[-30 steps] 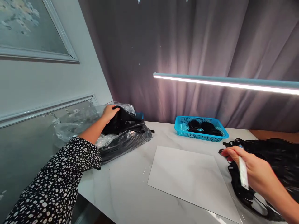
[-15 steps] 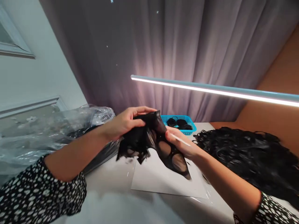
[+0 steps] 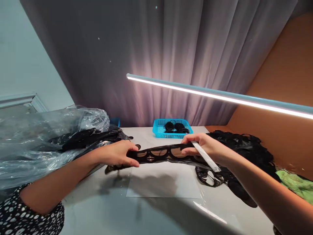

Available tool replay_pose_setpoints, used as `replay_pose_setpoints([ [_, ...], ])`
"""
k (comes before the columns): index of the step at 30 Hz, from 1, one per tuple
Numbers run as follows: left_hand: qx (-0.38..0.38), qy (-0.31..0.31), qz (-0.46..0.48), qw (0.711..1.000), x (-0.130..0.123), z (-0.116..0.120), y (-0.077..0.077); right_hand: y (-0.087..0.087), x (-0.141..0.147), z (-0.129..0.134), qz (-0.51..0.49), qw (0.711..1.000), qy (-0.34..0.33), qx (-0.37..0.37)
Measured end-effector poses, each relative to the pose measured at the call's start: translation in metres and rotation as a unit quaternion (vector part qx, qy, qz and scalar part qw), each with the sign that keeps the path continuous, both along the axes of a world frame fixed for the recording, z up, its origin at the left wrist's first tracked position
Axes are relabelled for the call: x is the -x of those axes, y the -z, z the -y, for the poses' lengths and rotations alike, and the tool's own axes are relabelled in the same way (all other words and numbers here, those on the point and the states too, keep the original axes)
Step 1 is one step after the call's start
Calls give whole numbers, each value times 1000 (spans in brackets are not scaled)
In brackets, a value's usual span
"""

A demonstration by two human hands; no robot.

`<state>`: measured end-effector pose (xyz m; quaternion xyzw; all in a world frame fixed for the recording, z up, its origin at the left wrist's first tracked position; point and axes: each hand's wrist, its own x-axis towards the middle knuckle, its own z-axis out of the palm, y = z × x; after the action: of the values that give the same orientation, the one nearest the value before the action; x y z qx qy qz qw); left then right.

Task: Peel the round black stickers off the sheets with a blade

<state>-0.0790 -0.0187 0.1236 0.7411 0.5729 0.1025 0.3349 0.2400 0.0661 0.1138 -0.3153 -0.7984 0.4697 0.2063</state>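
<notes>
The left hand (image 3: 119, 154) is closed in a pinch, thumb below and fingers above, on one end of a black sheer piece (image 3: 160, 160). The right hand (image 3: 202, 146) is likewise closed, its thumb and fingers gripping the opposite end; a slim white stick (image 3: 206, 156) lies along the same hand, slanting down toward the wrist. The black sheer piece spans the gap between the hands, roughly level, with a row of rounded translucent panels edged in black. It is raised above a white sheet (image 3: 168, 190), which lies on a pale glossy table (image 3: 110, 212) and carries a dark shadow.

Beyond the piece stands a blue perforated basket (image 3: 160, 134) containing dark coiled items (image 3: 169, 125). Near the fingers of the left hand are small dark discs (image 3: 138, 147). To the left, a clear plastic bag (image 3: 31, 130) partly encloses black material (image 3: 83, 138). To the right, behind the forearm, lies a black heap (image 3: 244, 147), with green material (image 3: 295, 184) beside it. A lit tube lamp (image 3: 195, 89) crosses in front of a grey-mauve curtain (image 3: 146, 39); an orange panel (image 3: 281, 81) borders the right.
</notes>
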Motion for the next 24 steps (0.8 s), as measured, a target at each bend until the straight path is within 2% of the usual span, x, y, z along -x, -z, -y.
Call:
replay_pose_setpoints([
  [2, -22, 21, -18, 999, 9, -6, 4, -6, -2, -11, 8, 1000, 1, 2],
  [5, -32, 39, -17, 999, 25, -24, 13, -2, 1, -37, 27, 999, 30, 10],
  [8, -71, -5, -19, 997, 40, -48, 25, 9, 6, -65, 33, 995, 89, 17],
  [10, -102, -39, -7, 994, 47, -62, 28, 10, 8, -78, 21, 991, 130, -13],
  [14, -182, -90, 38, 978, 52, -68, 15, -1, 3, -80, -24, 980, 173, -92],
  [17, -271, -70, 30, 960, 48, -52, 10, 3, -6, -64, -13, 982, 141, -123],
  [18, -283, -48, 17, 958, 46, -43, 16, 12, -10, -56, 2, 984, 119, -133],
  [20, -267, -8, -9, 964, 42, -21, 39, 38, -19, -35, 46, 986, 63, -146],
  [22, -234, 23, -35, 971, 38, 8, 73, 72, -31, -10, 92, 986, 0, -136],
  [24, -206, 55, -81, 974, 31, 37, 106, 101, -47, 13, 131, 985, -58, -93],
])
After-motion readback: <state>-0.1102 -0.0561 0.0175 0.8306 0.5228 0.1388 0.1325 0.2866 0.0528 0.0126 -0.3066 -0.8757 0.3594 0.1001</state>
